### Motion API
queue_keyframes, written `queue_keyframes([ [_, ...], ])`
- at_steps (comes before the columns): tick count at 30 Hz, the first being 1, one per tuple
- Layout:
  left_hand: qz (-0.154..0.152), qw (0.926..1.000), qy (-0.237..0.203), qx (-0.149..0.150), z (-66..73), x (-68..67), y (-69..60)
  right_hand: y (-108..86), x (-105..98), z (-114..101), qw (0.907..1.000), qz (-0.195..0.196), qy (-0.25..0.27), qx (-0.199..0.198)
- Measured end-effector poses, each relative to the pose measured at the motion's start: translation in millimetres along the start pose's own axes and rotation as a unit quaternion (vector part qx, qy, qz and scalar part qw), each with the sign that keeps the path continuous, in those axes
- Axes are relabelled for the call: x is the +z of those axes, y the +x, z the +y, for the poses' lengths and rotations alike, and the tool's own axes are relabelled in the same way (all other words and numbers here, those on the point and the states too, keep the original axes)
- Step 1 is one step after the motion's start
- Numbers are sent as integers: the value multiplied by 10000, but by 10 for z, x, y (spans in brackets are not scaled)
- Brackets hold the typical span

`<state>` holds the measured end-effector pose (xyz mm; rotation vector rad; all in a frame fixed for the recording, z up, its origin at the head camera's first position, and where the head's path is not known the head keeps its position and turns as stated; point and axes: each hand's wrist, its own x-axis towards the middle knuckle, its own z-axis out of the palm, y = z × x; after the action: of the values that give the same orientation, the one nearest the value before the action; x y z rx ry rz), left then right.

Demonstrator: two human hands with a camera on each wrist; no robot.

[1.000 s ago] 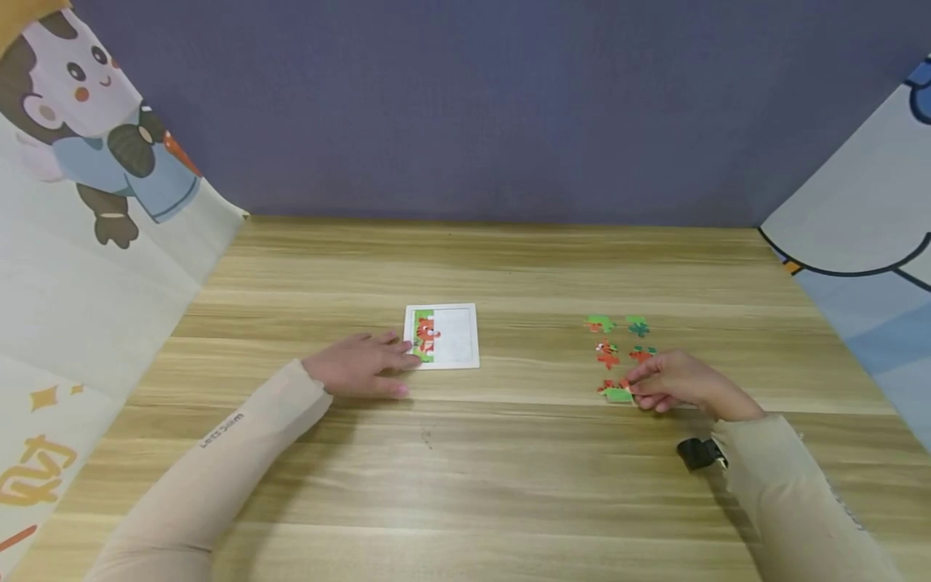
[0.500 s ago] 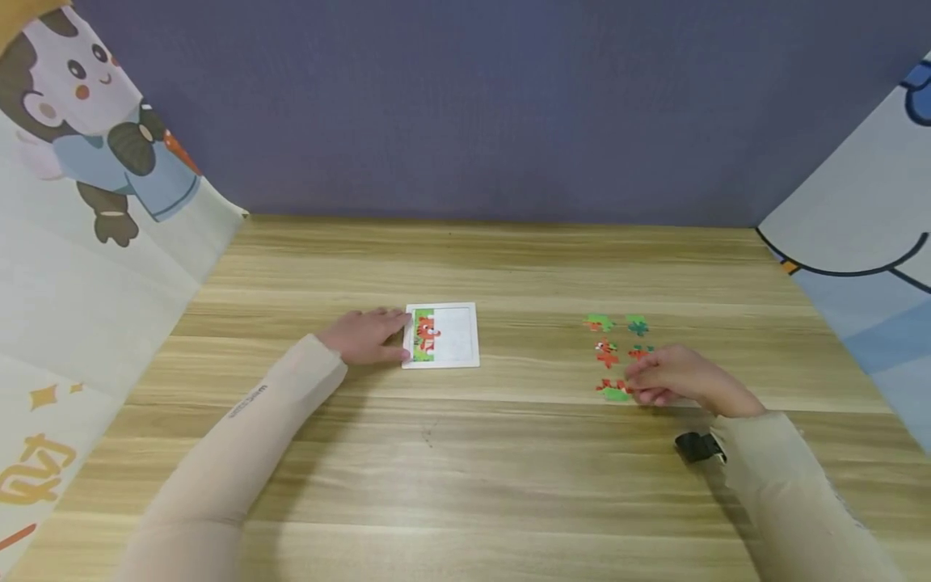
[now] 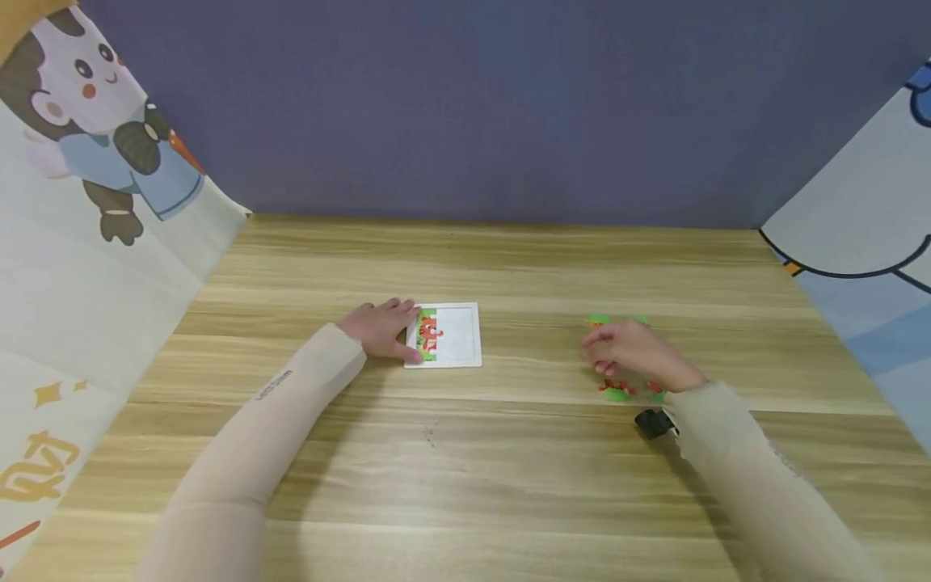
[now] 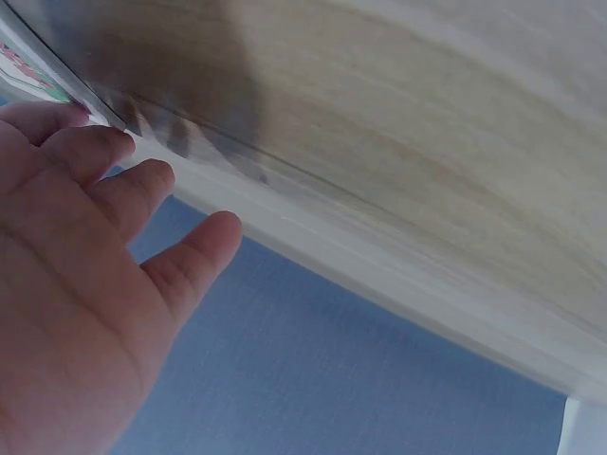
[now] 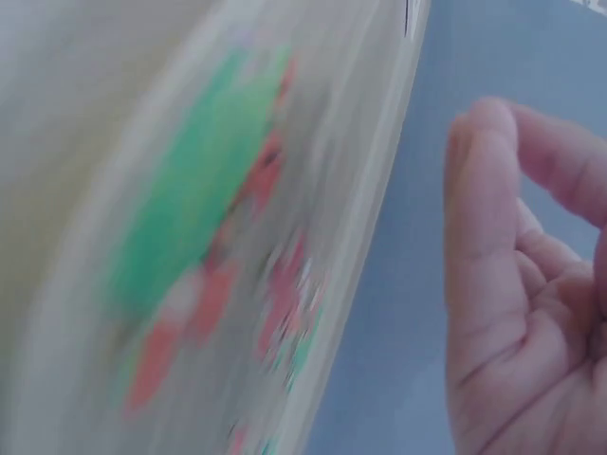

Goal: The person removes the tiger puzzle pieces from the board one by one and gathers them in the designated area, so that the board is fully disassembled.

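Note:
My left hand (image 3: pixel 381 327) lies at the left side of a white puzzle tray (image 3: pixel 476 335), fingers spread, fingertips on its edge. A strip of red-and-green picture pieces (image 3: pixel 427 335) fills the tray's left part; the rest is bare white. In the left wrist view the left hand (image 4: pixel 104 256) has extended fingers. My right hand (image 3: pixel 629 352) is over the loose puzzle pieces (image 3: pixel 618 394), hiding the middle ones. In the right wrist view the right hand (image 5: pixel 531 265) has thumb and finger tips together, and no piece shows between them. A green-and-red puzzle piece (image 5: pixel 194 190) appears blurred beside it.
The wooden table (image 3: pixel 465 469) extends around the tray and pieces. A dark blue panel (image 3: pixel 465 113) rises at the back, with printed cloth (image 3: pixel 87 307) on the left and another on the right. A black strap end (image 3: pixel 655 423) hangs by the right wrist.
My left hand has shifted up and right along the tray's left edge. My right hand has moved left and away from the bottom pieces, uncovering the lower right one and covering the middle ones.

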<state>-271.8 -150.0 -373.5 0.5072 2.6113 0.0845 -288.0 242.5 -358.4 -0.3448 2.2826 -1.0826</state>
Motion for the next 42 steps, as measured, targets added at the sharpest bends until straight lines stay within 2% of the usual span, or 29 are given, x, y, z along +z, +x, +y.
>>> queue_keyframes([
  [7, 42, 10000, 17, -1, 56, -54, 40, 208, 75, -233, 9998, 74, -176, 15],
  [17, 62, 10000, -44, -4, 58, -70, 62, 541, 324, -556, 9987, 173, -274, -386],
  [24, 106, 9998, -135, 40, 38, -66, 34, 712, 542, -749, 9975, 94, -313, -632],
  [27, 227, 9993, -130, 279, 28, -37, -19, 784, 639, -820, 9968, 41, -385, -696],
  [33, 447, 9942, -183, 960, 21, 96, -248, 966, 830, -971, 9944, -128, -759, -718],
  [37, 366, 9932, 15, 1106, 31, 153, -335, 1085, 922, -1036, 9934, -119, -920, -680],
  [42, 315, 9924, 98, 1183, 64, 175, -356, 1182, 1007, -1098, 9921, -47, -1055, -684],
])
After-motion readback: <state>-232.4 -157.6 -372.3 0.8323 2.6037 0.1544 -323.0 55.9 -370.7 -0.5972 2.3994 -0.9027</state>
